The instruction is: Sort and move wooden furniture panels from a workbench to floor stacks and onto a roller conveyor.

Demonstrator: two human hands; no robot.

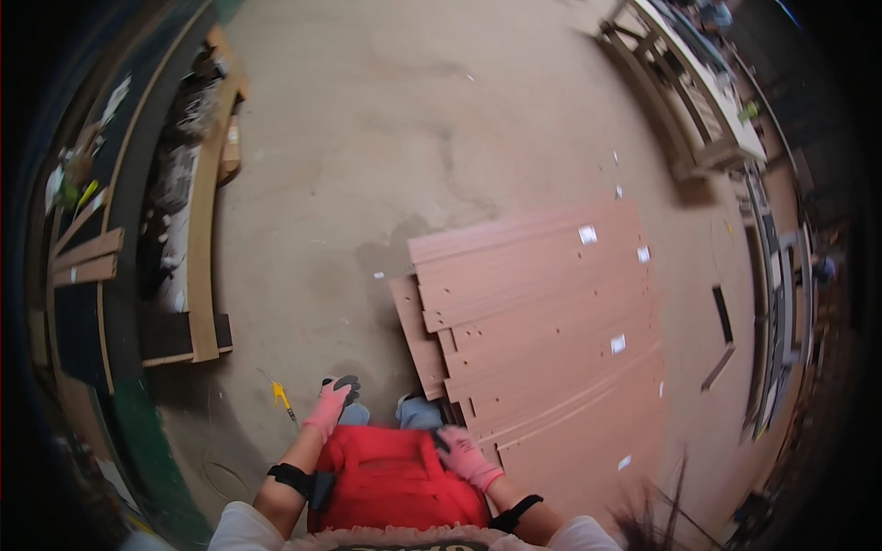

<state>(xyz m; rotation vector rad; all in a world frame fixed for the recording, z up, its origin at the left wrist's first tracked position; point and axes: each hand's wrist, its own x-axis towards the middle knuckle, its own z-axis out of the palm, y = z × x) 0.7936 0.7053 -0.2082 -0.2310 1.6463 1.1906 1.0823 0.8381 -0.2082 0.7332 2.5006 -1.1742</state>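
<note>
I wear pink gloves with dark grey fingers on both hands. My left hand [335, 402] hangs in front of my left leg with its fingers loosely apart, and no object shows in it. Close by, a yellow air blow gun [281, 397] lies on the floor. My right hand [465, 455] is at the right side of my red apron [390, 473], by the near left edge of the stacked wood panels [542, 312]. Its fingertips point inward and are partly hidden, so whether they grip anything is unclear. The panels are reddish-brown, with drilled holes and white labels.
A workbench [207, 230] with wooden edges and scraps stands at the left. At the upper right is a wooden frame table [698, 101]. A dark strip [721, 314] lies on the floor right of the panels. A thin hose [220, 473] curls at lower left.
</note>
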